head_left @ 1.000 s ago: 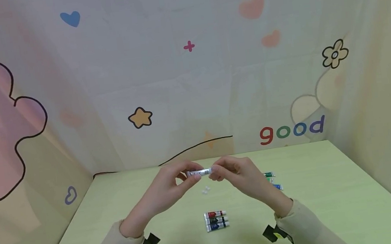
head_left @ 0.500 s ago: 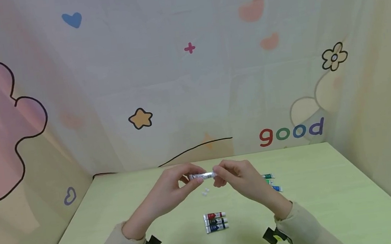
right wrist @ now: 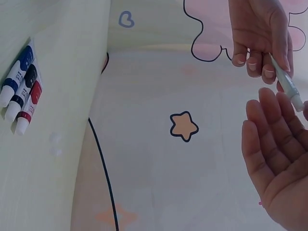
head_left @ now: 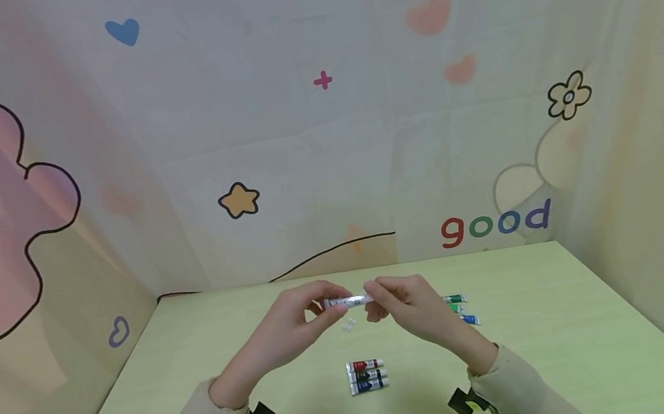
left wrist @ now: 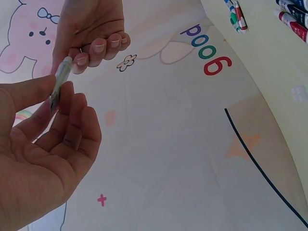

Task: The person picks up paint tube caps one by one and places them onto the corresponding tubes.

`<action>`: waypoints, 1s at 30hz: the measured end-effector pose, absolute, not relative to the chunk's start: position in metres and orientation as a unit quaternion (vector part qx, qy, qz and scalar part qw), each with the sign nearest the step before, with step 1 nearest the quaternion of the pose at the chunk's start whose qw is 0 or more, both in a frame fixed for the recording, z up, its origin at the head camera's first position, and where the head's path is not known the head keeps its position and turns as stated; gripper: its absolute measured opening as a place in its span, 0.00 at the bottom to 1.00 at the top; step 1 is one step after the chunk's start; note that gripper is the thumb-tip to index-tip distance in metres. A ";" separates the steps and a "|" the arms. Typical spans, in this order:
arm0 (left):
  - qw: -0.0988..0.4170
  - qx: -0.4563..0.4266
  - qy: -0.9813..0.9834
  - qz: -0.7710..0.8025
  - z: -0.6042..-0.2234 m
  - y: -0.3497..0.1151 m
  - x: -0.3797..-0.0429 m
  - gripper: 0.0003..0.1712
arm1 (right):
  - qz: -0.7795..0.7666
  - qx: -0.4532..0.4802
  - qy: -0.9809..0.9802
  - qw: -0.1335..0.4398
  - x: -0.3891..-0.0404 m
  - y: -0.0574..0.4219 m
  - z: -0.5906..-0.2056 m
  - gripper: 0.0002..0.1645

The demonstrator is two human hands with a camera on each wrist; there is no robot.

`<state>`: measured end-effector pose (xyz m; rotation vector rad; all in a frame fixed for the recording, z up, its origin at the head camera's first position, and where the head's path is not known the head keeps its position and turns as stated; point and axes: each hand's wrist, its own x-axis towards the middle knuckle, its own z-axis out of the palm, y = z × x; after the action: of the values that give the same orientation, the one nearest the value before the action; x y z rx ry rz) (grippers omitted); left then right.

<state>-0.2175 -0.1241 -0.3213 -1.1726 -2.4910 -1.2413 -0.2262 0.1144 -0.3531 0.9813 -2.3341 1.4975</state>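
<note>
A small silvery-white paint tube (head_left: pixel 349 301) is held level above the table, between both hands. My left hand (head_left: pixel 293 324) pinches its flat end between thumb and fingers. At the other end, the thumb and fingers of my right hand (head_left: pixel 407 301) grip the cap, which they mostly hide in the head view. The left wrist view shows the tube (left wrist: pixel 61 77) edge-on, running from the left fingers up to the right fingertips. In the right wrist view the narrow end of the tube (right wrist: pixel 293 96) points toward the right thumb at the frame's edge.
Nearer me on the table (head_left: pixel 238 409) lie three paint tubes side by side: red (head_left: pixel 365 365), black (head_left: pixel 367 375) and blue (head_left: pixel 369 386). Small white pieces (head_left: pixel 349 324) lie beyond them. Green (head_left: pixel 455 299) and blue (head_left: pixel 470 319) tubes show partly behind my right wrist. A printed curtain (head_left: pixel 299 135) stands behind.
Both hands and the tube have shifted slightly down and to the right in the head view. The right fingers have turned a little at the cap end. The tubes on the table stay put.
</note>
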 end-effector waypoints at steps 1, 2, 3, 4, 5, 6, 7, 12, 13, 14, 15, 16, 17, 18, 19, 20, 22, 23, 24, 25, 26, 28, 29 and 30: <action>0.062 -0.389 -0.822 -0.411 -0.322 -0.124 -0.218 0.10 | 0.505 0.330 -0.792 0.100 -0.226 0.114 -0.353 0.16; 0.064 -0.389 -0.822 -0.411 -0.322 -0.125 -0.218 0.10 | 0.503 0.327 -0.794 0.103 -0.227 0.115 -0.352 0.16; 0.067 -0.390 -0.822 -0.410 -0.322 -0.125 -0.219 0.10 | 0.500 0.325 -0.796 0.107 -0.227 0.115 -0.352 0.15; 0.069 -0.390 -0.821 -0.410 -0.322 -0.125 -0.219 0.10 | 0.499 0.322 -0.797 0.111 -0.227 0.115 -0.352 0.14; 0.072 -0.391 -0.821 -0.410 -0.322 -0.126 -0.220 0.10 | 0.498 0.319 -0.798 0.114 -0.227 0.116 -0.352 0.12; 0.074 -0.391 -0.821 -0.410 -0.322 -0.126 -0.220 0.10 | 0.496 0.315 -0.801 0.116 -0.228 0.117 -0.352 0.11; 0.076 -0.390 -0.821 -0.410 -0.323 -0.126 -0.221 0.10 | 0.497 0.313 -0.801 0.118 -0.228 0.118 -0.352 0.09; 0.071 -0.387 -0.821 -0.414 -0.325 -0.128 -0.222 0.10 | 0.494 0.306 -0.805 0.117 -0.226 0.122 -0.354 0.08; 0.069 -0.386 -0.821 -0.415 -0.326 -0.128 -0.222 0.10 | 0.495 0.306 -0.805 0.118 -0.226 0.122 -0.355 0.08; 0.068 -0.385 -0.821 -0.416 -0.327 -0.128 -0.223 0.10 | 0.493 0.307 -0.806 0.119 -0.225 0.122 -0.355 0.09; 0.067 -0.384 -0.822 -0.416 -0.327 -0.129 -0.223 0.10 | 0.490 0.307 -0.807 0.121 -0.225 0.122 -0.356 0.09; 0.065 -0.382 -0.822 -0.417 -0.328 -0.129 -0.223 0.10 | 0.491 0.308 -0.806 0.122 -0.225 0.122 -0.356 0.08; 0.064 -0.381 -0.823 -0.417 -0.328 -0.129 -0.224 0.10 | 0.489 0.308 -0.807 0.123 -0.225 0.122 -0.356 0.08; 0.063 -0.379 -0.823 -0.418 -0.329 -0.129 -0.224 0.10 | 0.488 0.309 -0.807 0.123 -0.225 0.122 -0.357 0.08; 0.062 -0.379 -0.824 -0.418 -0.330 -0.129 -0.225 0.10 | 0.487 0.310 -0.807 0.123 -0.225 0.122 -0.357 0.07; 0.062 -0.378 -0.824 -0.418 -0.330 -0.129 -0.225 0.10 | 0.486 0.312 -0.807 0.123 -0.226 0.122 -0.358 0.07; 0.061 -0.376 -0.825 -0.418 -0.331 -0.128 -0.226 0.10 | 0.486 0.316 -0.806 0.119 -0.226 0.122 -0.358 0.06; 0.061 -0.376 -0.825 -0.417 -0.332 -0.128 -0.227 0.10 | 0.486 0.317 -0.806 0.117 -0.226 0.122 -0.358 0.06; 0.062 -0.376 -0.826 -0.415 -0.332 -0.128 -0.227 0.10 | 0.487 0.319 -0.805 0.113 -0.227 0.122 -0.358 0.05; 0.062 -0.377 -0.826 -0.414 -0.332 -0.128 -0.227 0.10 | 0.488 0.321 -0.804 0.110 -0.226 0.122 -0.358 0.05; 0.062 -0.377 -0.826 -0.413 -0.333 -0.128 -0.227 0.10 | 0.490 0.322 -0.803 0.106 -0.226 0.122 -0.358 0.05; 0.061 -0.378 -0.826 -0.413 -0.334 -0.127 -0.227 0.10 | 0.491 0.324 -0.802 0.100 -0.226 0.121 -0.359 0.05; 0.061 -0.378 -0.827 -0.413 -0.334 -0.127 -0.227 0.10 | 0.492 0.326 -0.802 0.098 -0.226 0.121 -0.359 0.05; 0.060 -0.377 -0.827 -0.413 -0.335 -0.128 -0.227 0.10 | 0.492 0.327 -0.801 0.097 -0.226 0.120 -0.359 0.05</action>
<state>-0.2275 -0.1275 -0.3349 -1.1415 -2.5016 -1.2505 -0.2262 0.1205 -0.3588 0.9700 -2.3728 1.4563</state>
